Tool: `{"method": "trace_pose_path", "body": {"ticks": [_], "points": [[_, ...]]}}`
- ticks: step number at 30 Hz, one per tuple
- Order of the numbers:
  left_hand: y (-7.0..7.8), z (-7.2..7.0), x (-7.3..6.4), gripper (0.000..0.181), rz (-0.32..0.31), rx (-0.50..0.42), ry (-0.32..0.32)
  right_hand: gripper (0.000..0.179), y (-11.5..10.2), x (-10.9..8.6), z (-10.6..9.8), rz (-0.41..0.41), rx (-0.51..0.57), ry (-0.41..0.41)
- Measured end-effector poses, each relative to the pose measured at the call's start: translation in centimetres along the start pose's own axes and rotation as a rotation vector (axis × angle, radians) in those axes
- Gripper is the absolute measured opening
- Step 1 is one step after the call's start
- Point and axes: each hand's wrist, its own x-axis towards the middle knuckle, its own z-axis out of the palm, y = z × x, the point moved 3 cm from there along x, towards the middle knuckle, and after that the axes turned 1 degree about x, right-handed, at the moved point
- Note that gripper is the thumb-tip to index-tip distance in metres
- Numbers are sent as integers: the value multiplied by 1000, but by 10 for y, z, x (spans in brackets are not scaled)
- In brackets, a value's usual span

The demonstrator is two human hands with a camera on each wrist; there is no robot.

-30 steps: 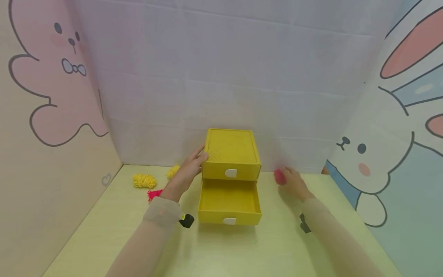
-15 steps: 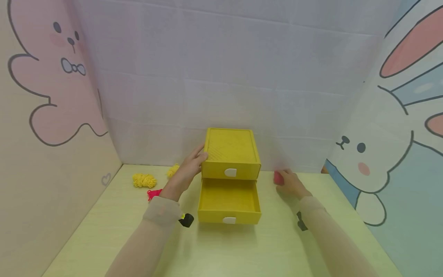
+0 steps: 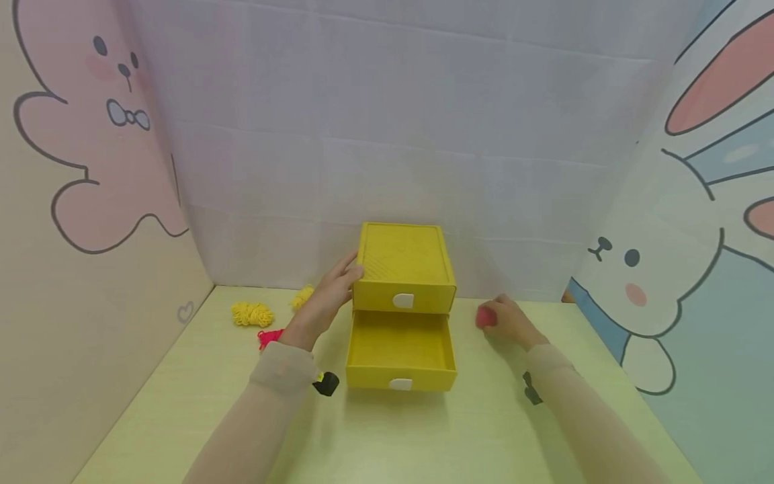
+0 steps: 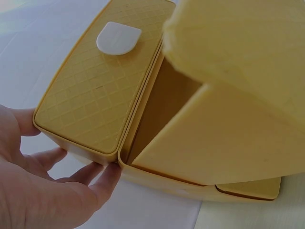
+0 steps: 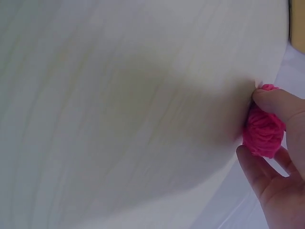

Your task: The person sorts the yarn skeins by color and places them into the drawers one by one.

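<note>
A small yellow drawer cabinet (image 3: 404,255) stands mid-table. Its upper drawer (image 4: 90,90) is closed, and its lower drawer (image 3: 402,339) is pulled out with nothing in it. My left hand (image 3: 326,302) rests on the cabinet's left side; in the left wrist view, thumb and fingertips press along that side near the front corner. To the right of the cabinet, my right hand (image 3: 512,323) holds a bundle of pink yarn (image 5: 265,126) close over the table near the back wall. The right wrist view shows the yarn between thumb and fingers.
Left of the cabinet lie a yellow yarn bundle (image 3: 252,314), a second yellow bundle (image 3: 302,297) near the wall and a pink bundle (image 3: 269,338), partly hidden by the left arm. A white sheet (image 3: 399,134) hangs behind; cartoon panels flank both sides.
My right hand has shifted the pink yarn slightly left and toward me, with its fingers now more over the yarn. The left hand and the cabinet have stayed put.
</note>
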Motion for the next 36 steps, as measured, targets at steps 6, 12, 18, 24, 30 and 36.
{"method": "trace_pose_path", "body": {"ticks": [6, 12, 18, 24, 30, 36], "points": [[0, 0, 1, 62, -1, 0, -1, 40, -1, -1, -2, -74, -22, -42], [1, 0, 2, 62, -5, -2, 1, 39, -9, -8, -8, -46, -1, -139], [-1, -1, 2, 61, 0, -5, -1, 36, -20, -17, -15, -66, 16, -175], [-1, 0, 2, 62, -7, -3, 1, 37, -39, -25, -25, -107, 12, -167], [-1, 0, 2, 62, -11, -3, 2, 37, -66, -32, -41, -160, 16, -123], [0, -1, 1, 62, -3, -5, 3, 38, -97, -39, -61, -154, 36, -98]]}}
